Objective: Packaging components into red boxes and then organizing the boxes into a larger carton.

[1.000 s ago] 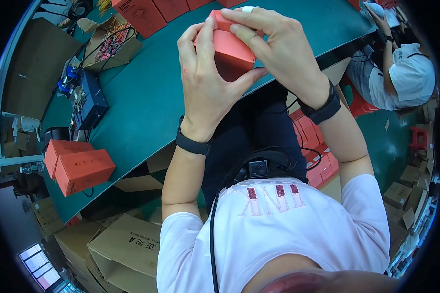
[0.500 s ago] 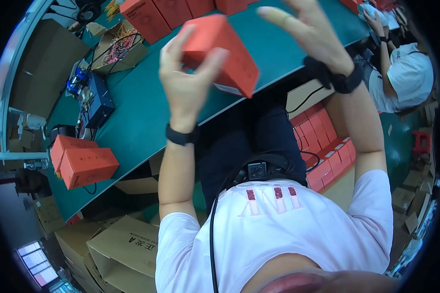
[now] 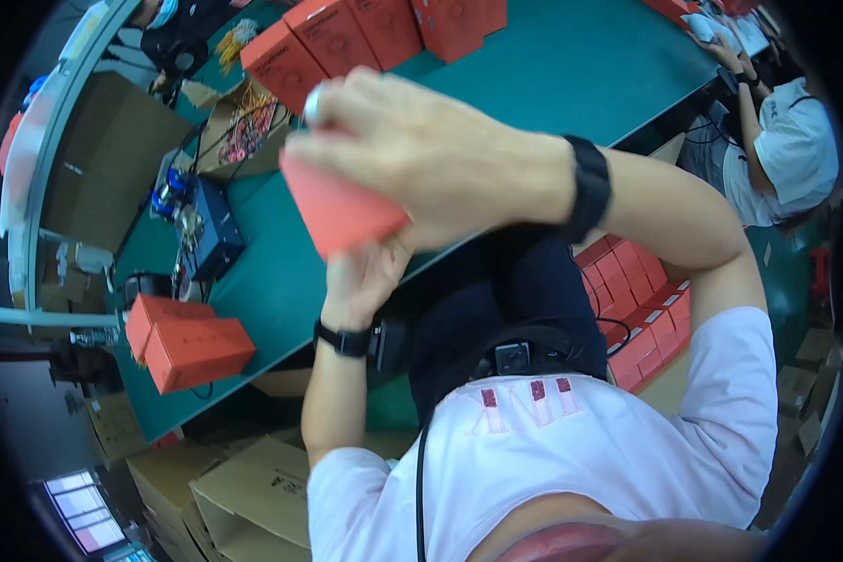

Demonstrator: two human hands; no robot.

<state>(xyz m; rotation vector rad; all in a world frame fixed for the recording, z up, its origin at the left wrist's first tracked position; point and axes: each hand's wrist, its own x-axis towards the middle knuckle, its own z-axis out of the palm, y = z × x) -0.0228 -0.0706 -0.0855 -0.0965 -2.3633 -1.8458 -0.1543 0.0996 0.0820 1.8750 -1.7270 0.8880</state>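
Note:
A red carton box (image 3: 337, 201) is held tilted above the front edge of the green table. My left hand (image 3: 363, 273) supports it from below, its fingers partly hidden by the box. My right hand (image 3: 417, 150) reaches across from the right, its bent fingers over the top of the box and smeared by motion. Something small and white shows at its fingertips; I cannot make out what it is. A black band is on each wrist.
Red boxes (image 3: 332, 37) stand in a row at the back of the green table (image 3: 571, 84). To the left are a carton of coloured leads (image 3: 248, 131), a blue device (image 3: 214, 229) and two red boxes (image 3: 197, 351). A carton of red boxes (image 3: 642, 328) sits below right. A person (image 3: 787, 140) works at far right.
My right hand has swung left and down from above the table onto the red box. The box has tilted and moved lower left, and my left hand has shifted from its side to underneath.

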